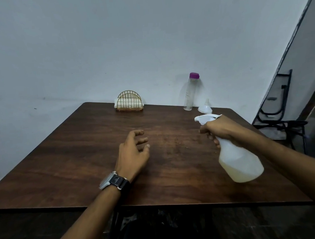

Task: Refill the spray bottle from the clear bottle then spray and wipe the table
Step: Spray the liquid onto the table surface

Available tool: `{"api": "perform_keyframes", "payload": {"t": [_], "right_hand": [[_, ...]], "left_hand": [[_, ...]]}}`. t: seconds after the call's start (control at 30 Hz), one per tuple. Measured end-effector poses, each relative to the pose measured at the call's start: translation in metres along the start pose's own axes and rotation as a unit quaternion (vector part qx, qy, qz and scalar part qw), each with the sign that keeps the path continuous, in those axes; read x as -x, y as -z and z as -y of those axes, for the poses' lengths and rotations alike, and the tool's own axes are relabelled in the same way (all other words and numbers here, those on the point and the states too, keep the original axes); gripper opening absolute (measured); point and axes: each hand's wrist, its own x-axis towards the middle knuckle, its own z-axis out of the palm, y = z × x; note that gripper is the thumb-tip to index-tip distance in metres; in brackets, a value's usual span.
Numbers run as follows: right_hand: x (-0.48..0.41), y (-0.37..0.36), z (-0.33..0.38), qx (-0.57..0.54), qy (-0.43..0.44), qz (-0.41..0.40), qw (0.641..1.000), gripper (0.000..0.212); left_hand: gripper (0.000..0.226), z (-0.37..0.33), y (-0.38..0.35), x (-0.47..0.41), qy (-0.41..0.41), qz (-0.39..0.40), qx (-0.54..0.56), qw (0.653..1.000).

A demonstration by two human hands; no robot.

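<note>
My right hand (pixel 219 128) grips the neck and trigger of a white spray bottle (pixel 239 160), tilted with its nozzle pointing left over the dark wooden table (pixel 82 159); pale yellowish liquid fills its lower part. My left hand (pixel 133 151), a watch on the wrist, hovers over the table's middle with fingers curled apart and nothing in it. A clear bottle (pixel 190 93) with a purple cap stands upright at the far right edge and looks nearly empty. Fine droplets speckle the wood between my hands.
A white funnel (pixel 205 107) lies mouth down beside the clear bottle. A gold wire holder (pixel 130 102) with white napkins stands at the far edge by the wall. A black metal chair frame (pixel 280 116) is off the table's right side.
</note>
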Motion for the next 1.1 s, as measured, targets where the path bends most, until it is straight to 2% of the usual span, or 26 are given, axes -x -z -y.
{"api": "perform_keyframes", "payload": {"t": [0.07,0.1,0.2,0.3,0.4,0.5,0.6,0.7,0.8,1.1], "right_hand": [[0.002,0.005,0.0,-0.032,-0.001,0.011,0.999,0.008],[0.003,0.008,0.0,-0.041,-0.006,0.025,0.999,0.006],[0.005,0.012,-0.003,-0.061,-0.022,0.06,0.996,0.017],[0.008,0.009,-0.007,-0.087,-0.024,0.09,0.992,0.037],[0.02,0.002,-0.005,-0.097,0.006,0.147,0.984,0.034],[0.031,-0.003,-0.002,-0.119,0.035,0.182,0.975,0.018],[0.035,-0.005,-0.002,-0.141,0.059,0.205,0.967,0.018],[0.036,-0.008,-0.003,-0.141,0.097,0.215,0.962,0.019],[0.038,-0.012,-0.002,-0.142,0.142,0.222,0.954,0.018],[0.052,-0.019,-0.002,-0.141,0.19,0.212,0.948,0.031]], "left_hand": [[0.044,-0.001,-0.001,0.0,-0.003,0.0,0.003,1.0],[0.044,-0.002,-0.001,-0.001,-0.002,-0.001,0.006,1.0],[0.043,-0.007,-0.002,0.001,-0.002,-0.003,0.018,1.0],[0.041,-0.017,-0.004,0.004,-0.017,-0.006,0.049,0.999],[0.042,-0.038,-0.008,0.002,-0.074,0.0,0.079,0.994],[0.042,-0.065,-0.016,-0.005,-0.148,0.012,0.097,0.984],[0.043,-0.086,-0.024,-0.013,-0.21,0.064,0.112,0.969],[0.045,-0.093,-0.033,-0.017,-0.264,0.098,0.094,0.955],[0.049,-0.093,-0.042,-0.017,-0.301,0.102,0.055,0.947],[0.043,-0.089,-0.054,-0.016,-0.306,0.064,0.039,0.949]]}}
